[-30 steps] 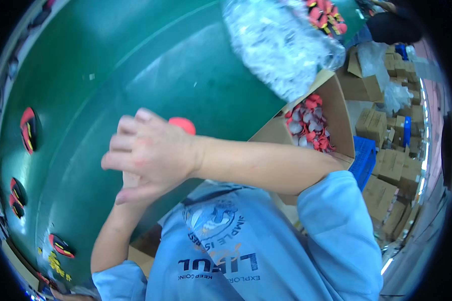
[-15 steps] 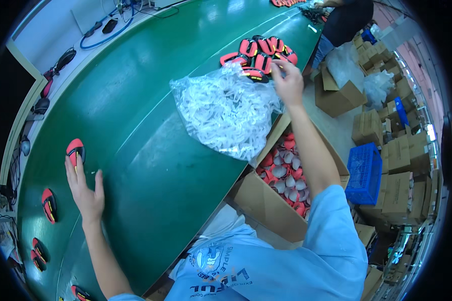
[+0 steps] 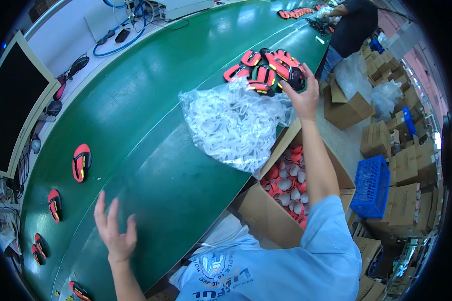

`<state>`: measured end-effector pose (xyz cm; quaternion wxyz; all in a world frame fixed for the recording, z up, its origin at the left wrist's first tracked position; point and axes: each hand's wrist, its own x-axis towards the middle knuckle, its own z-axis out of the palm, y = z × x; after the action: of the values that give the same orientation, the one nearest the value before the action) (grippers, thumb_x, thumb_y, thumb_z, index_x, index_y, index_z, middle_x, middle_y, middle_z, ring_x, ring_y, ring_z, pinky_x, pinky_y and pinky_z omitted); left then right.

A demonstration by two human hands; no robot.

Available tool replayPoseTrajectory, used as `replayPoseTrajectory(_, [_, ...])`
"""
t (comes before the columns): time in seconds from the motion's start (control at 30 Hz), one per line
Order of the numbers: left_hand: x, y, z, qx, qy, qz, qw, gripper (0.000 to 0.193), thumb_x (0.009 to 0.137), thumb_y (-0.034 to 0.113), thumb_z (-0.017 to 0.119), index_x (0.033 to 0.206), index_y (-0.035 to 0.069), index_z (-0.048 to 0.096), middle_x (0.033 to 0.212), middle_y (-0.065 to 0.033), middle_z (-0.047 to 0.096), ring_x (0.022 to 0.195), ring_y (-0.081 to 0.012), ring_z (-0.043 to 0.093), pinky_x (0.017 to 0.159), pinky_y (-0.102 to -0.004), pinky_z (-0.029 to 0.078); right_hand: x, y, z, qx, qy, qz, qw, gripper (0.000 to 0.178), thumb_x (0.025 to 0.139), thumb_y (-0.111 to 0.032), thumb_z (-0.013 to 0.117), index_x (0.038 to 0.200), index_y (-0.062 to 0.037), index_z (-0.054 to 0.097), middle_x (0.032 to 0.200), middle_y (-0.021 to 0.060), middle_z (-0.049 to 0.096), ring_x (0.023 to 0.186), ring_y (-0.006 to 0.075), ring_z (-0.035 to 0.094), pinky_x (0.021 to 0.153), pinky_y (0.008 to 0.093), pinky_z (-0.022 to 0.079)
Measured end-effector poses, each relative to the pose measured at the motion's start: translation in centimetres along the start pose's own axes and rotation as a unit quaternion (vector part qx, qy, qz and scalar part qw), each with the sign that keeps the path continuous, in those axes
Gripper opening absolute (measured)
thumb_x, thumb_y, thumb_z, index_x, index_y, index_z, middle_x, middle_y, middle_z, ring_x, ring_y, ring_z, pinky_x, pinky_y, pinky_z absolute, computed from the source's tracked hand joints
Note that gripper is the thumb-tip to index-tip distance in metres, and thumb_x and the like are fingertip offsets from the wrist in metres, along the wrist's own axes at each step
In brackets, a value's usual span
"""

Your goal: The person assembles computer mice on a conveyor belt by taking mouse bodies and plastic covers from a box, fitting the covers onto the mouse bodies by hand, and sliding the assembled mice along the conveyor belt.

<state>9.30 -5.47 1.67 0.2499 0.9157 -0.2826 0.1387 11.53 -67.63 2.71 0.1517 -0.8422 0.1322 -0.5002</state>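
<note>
My right hand (image 3: 307,95) reaches to the far pile, its thumb and fingers closed around the black end of a red-and-black oval part (image 3: 285,66). More of these parts (image 3: 264,75) lie heaped beside it. Just nearer on the table, a clear plastic bag (image 3: 231,120) bulges with translucent white pieces, too tangled to make out singly. My left hand (image 3: 116,236) hovers over the green table (image 3: 171,185) with fingers spread, holding nothing. Beyond its fingertips lies a single red-and-black part (image 3: 82,163), apart from the hand.
Several more red-and-black parts (image 3: 54,205) are spread along the left. An open carton (image 3: 266,205) of red and grey shells stands against the table's right edge. A monitor (image 3: 17,105) borders the left, and a blue crate (image 3: 370,186) is at right. Another person (image 3: 355,25) works at the far end.
My left hand has drawn back toward me, away from the single part on the table. My right hand has moved slightly farther right and taken hold of a part from the pile.
</note>
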Motion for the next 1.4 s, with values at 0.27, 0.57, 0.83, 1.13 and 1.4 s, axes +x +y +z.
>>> replayPoseTrajectory(0.27, [4.7, 10.0, 2.7, -0.086, -0.055, 0.196, 0.975, 0.095, 0.083, 0.040, 0.090, 0.159, 0.003, 0.047, 0.155, -0.0281, 0.054, 0.144, -0.0494, 0.052, 0.117, -0.0631, 0.042, -11.9, -23.4, -6.4, 0.351, -0.349, -0.147, 0.856, 0.072, 0.069, -0.035, 0.097, 0.131, -0.0089, 0.072, 0.128, 0.0096, 0.076, 0.114, 0.0313, 0.070, 0.102, 0.0438, 0.053])
replayPoseTrajectory(0.57, [-0.5, 3.2, 1.6, 0.109, -0.130, -0.100, 0.980, 0.100, 0.082, 0.039, 0.092, 0.158, -0.004, 0.045, 0.128, -0.0230, 0.061, 0.119, -0.0432, 0.060, 0.105, -0.0497, 0.049, -19.0, -8.9, -12.0, 0.078, -0.280, 0.216, 0.932, 0.028, 0.094, -0.026, 0.081, 0.109, -0.0018, 0.080, 0.096, 0.0132, 0.079, 0.090, 0.0285, 0.076, 0.081, 0.0388, 0.059])
replayPoseTrajectory(0.83, [0.5, 6.7, -2.4, 0.013, -0.222, -0.052, 0.974, 0.125, 0.065, 0.071, 0.092, 0.159, 0.002, 0.050, 0.143, -0.0207, 0.060, 0.125, -0.0389, 0.060, 0.106, -0.0490, 0.049, -29.5, 11.9, -11.4, -0.231, -0.393, 0.264, 0.850, 0.061, 0.099, -0.054, 0.074, 0.131, -0.0021, 0.076, 0.121, 0.0227, 0.079, 0.113, 0.0385, 0.076, 0.097, 0.0472, 0.058])
replayPoseTrajectory(1.13, [-2.0, 9.7, 2.7, -0.128, -0.175, 0.049, 0.975, 0.115, 0.066, 0.078, 0.086, 0.157, 0.014, 0.056, 0.169, -0.0178, 0.042, 0.154, -0.0481, 0.035, 0.123, -0.0641, 0.032, -31.9, 16.0, -10.9, -0.085, -0.325, 0.348, 0.875, 0.044, 0.105, -0.036, 0.074, 0.129, 0.0007, 0.075, 0.087, 0.0082, 0.075, 0.073, 0.0123, 0.066, 0.067, 0.0310, 0.053])
replayPoseTrajectory(1.4, [-1.6, 10.1, 7.6, -0.181, -0.148, 0.176, 0.956, 0.084, 0.074, 0.058, 0.092, 0.127, 0.000, 0.063, 0.123, -0.0169, 0.068, 0.123, -0.0439, 0.063, 0.110, -0.0549, 0.049, -33.9, 14.9, -14.6, -0.087, -0.307, 0.309, 0.896, 0.044, 0.104, -0.032, 0.076, 0.134, 0.0008, 0.074, 0.094, 0.0080, 0.077, 0.081, 0.0148, 0.066, 0.078, 0.0316, 0.055])
